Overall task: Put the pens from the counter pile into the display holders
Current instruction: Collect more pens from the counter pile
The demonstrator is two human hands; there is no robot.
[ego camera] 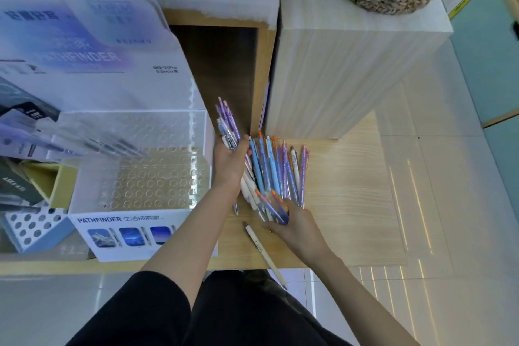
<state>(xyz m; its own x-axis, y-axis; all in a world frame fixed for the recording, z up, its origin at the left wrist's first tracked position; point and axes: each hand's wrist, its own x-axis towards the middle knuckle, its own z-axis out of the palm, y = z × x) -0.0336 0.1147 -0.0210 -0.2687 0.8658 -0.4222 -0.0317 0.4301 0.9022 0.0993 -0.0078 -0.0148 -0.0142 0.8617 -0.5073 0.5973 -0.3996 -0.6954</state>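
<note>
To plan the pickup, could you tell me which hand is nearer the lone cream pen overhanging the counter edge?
Right. The right hand is close beside the cream pen; the left hand grips a pen bundle farther back.

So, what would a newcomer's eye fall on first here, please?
The fan of blue, purple and cream pens at the middle of the wooden counter, with the left hand gripping a bunch and the right hand holding its near end. Left of them stands the clear holder full of holes.
</note>
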